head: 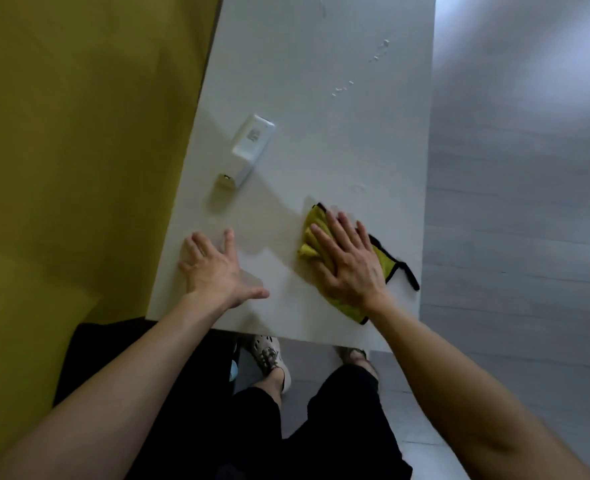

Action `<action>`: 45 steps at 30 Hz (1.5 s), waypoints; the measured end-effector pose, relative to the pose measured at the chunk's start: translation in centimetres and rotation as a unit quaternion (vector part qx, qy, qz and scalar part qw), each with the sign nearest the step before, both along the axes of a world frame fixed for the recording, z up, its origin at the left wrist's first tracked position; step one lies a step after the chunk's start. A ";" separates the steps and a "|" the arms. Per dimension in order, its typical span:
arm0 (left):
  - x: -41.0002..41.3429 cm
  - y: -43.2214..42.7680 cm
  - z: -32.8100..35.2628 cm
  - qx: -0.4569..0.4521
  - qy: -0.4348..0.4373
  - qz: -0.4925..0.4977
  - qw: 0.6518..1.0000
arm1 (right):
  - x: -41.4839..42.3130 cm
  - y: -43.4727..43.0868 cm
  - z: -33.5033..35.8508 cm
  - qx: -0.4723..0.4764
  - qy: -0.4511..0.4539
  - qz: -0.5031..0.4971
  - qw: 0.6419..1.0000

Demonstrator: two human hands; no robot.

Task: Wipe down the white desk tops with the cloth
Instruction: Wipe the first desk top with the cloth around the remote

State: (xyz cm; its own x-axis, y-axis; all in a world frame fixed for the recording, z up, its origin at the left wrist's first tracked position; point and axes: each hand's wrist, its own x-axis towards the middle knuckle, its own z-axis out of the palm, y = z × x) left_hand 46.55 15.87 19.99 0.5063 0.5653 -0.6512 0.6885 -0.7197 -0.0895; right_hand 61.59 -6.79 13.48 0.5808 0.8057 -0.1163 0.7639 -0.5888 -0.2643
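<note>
White desk top (321, 133): right hand (347, 261) flat on yellow cloth (316, 220), left hand (214, 271) spread, empty, droplets (378, 51) at its far end, yellow wall (79, 133) left, grey floor (511, 202) right

Desk (321, 133) layout:
Cloth (313, 221) under right hand (347, 261); left hand (214, 271) on desk to its left; socket box (252, 147) behind.
</note>
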 end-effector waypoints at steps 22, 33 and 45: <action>2.8 -4.1 -0.2 0.029 0.031 0.179 0.983 | 11.1 2.5 0.1 0.006 0.033 0.186 0.982; 2.9 -4.2 -0.3 0.047 0.026 0.165 0.985 | 7.7 4.1 0.4 -0.035 0.029 0.137 0.990; 2.6 -3.7 -1.3 0.040 0.036 0.158 0.986 | 24.3 0.7 -1.4 -0.017 -0.002 -0.044 0.999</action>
State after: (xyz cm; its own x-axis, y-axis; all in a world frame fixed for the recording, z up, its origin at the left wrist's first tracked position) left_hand 49.12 12.14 18.66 0.2507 0.7385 -0.6259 0.8671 -0.4588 -0.1939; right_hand 85.93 -6.09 12.05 0.6495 0.7471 -0.1413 0.7096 -0.6624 -0.2401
